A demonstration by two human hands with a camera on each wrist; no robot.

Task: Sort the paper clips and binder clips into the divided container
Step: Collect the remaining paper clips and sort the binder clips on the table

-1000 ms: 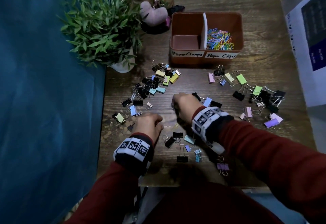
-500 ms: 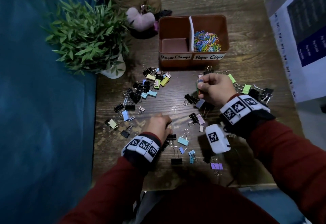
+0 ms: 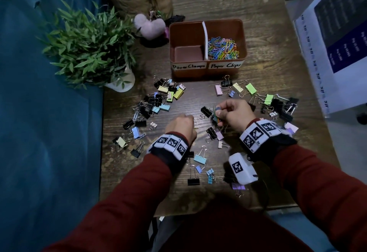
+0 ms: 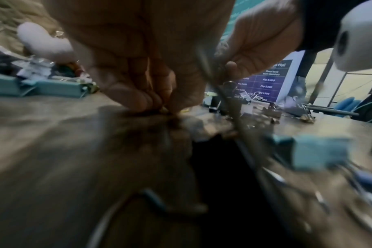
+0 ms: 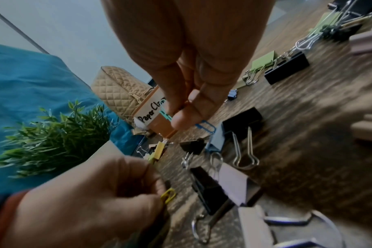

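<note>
The brown divided container carried 2 handwritten white labels on its front wall: "Paper Clamps" under the left compartment and "Paper Clips" under the right one. In the right wrist view only "Paper Cla" of the first showed. A poster behind the table had a dark table with "Fixed-term team members" above "Php 5,000", "Php 3,000" and "Php 1,500". In the head view the poster's print was too small to read
</note>
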